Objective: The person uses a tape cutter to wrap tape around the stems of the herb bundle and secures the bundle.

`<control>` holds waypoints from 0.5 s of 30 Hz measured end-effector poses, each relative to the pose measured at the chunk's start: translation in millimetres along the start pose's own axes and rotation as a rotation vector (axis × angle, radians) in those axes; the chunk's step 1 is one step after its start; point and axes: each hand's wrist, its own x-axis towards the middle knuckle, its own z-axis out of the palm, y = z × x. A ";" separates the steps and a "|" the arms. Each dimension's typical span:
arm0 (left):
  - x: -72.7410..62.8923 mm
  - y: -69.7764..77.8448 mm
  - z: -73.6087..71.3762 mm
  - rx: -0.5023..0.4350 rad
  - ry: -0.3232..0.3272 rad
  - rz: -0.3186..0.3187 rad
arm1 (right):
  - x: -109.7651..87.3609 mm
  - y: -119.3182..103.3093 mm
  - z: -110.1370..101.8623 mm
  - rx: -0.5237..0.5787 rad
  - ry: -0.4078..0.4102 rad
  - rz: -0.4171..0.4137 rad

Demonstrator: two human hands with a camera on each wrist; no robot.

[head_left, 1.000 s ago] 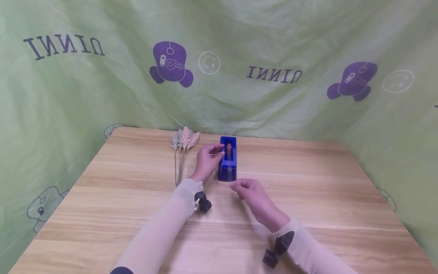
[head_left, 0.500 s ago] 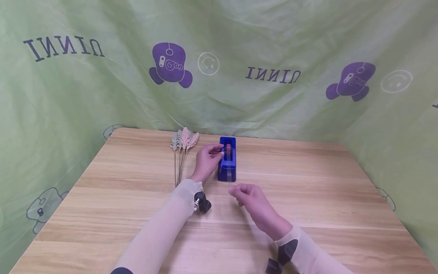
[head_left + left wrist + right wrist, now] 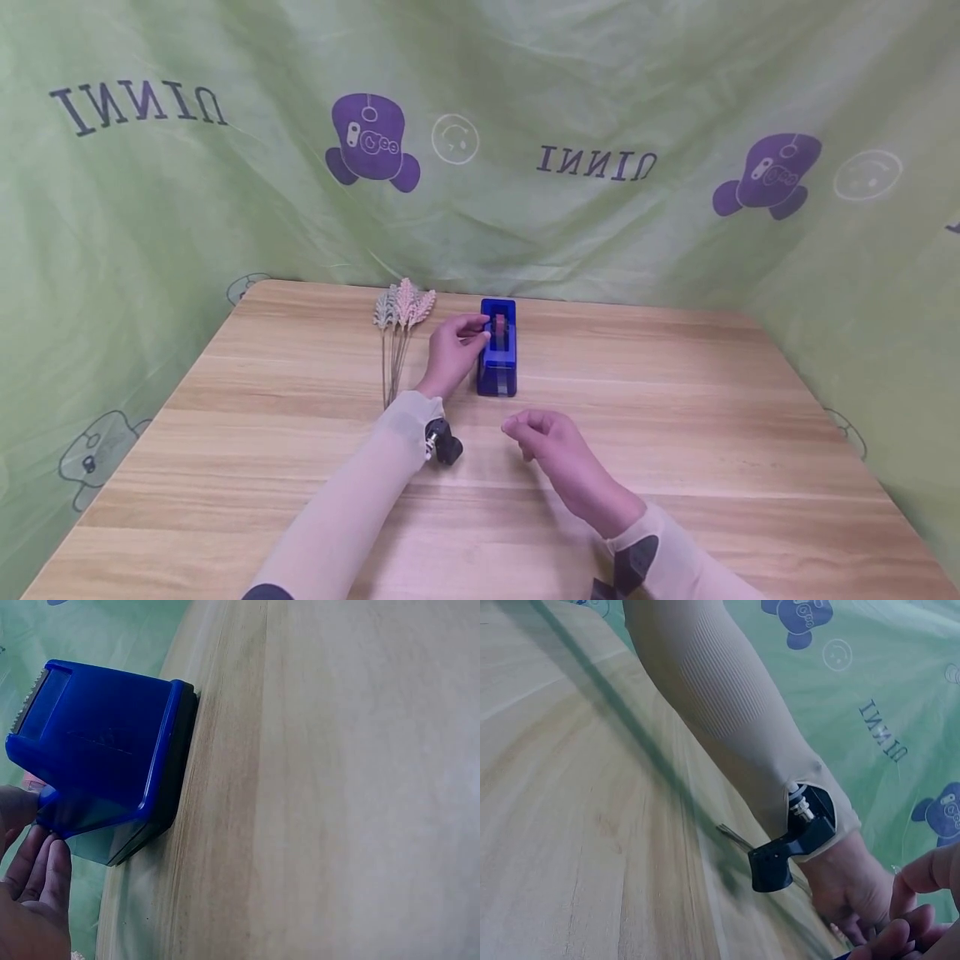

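A blue tape dispenser (image 3: 497,354) stands on the table, a reddish tape roll (image 3: 500,323) in its upper part. My left hand (image 3: 452,354) pinches the dispenser's left side wall beside the roll, thumb and fingers on either side of the edge. In the left wrist view that hand (image 3: 34,877) grips the blue body below its toothed cutter (image 3: 30,701). In front of the dispenser, my right hand (image 3: 558,450) pinches with thumb and forefinger the end of a clear tape strip, which is hardly visible. The right wrist view shows the curled right fingers (image 3: 922,915) at its lower corner.
Artificial flower stems with pink (image 3: 407,300) and grey (image 3: 386,310) heads lie left of my left hand, their lower ends hidden by the forearm. The wooden table (image 3: 675,400) meets a green printed cloth (image 3: 495,225) at the back and sides.
My right hand has drawn back toward me, away from the dispenser, over the last second. The left hand and the dispenser have stayed in place.
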 end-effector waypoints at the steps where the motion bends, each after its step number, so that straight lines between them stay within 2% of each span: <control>1: 0.0 0.4 -0.3 0.001 0.001 0.000 | -0.7 -0.2 0.1 0.004 -0.004 0.000; 15: 0.6 -0.4 0.9 -0.026 0.001 -0.017 | -11.6 0.5 -0.7 -0.010 -0.020 0.020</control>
